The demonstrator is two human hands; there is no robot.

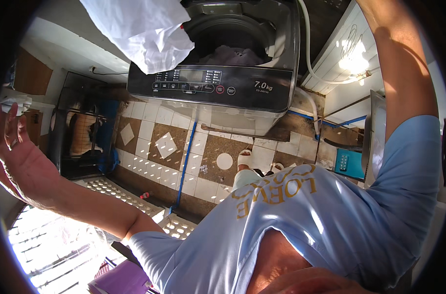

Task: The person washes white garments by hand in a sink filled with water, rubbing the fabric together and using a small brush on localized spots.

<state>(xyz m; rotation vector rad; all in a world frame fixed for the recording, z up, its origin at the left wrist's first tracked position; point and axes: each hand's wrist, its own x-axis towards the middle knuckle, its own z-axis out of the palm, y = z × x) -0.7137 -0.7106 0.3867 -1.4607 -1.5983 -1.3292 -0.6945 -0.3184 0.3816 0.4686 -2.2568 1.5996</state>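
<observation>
My left hand (24,164) is raised at the far left, its fingers stretched apart with nothing in them. Just beyond the fingertips is a crumpled white thing (18,102), too small to make out. My right arm (404,78) reaches up along the right side and leaves the top of the picture, so the hand is hidden. A white cloth (139,34) hangs in front of the left part of a black top-loading washing machine (262,90); what holds the cloth is out of view. The machine's lid is up, and dark laundry (232,56) lies in the drum.
A pale hose (308,54) curves down beside the machine. A blue pipe (187,164) crosses the tiled floor (149,125). Left stands a dark wire cage (83,132); a bright lamp (354,63) lights the right wall. A teal box (349,163) and a purple thing (120,278) are nearby.
</observation>
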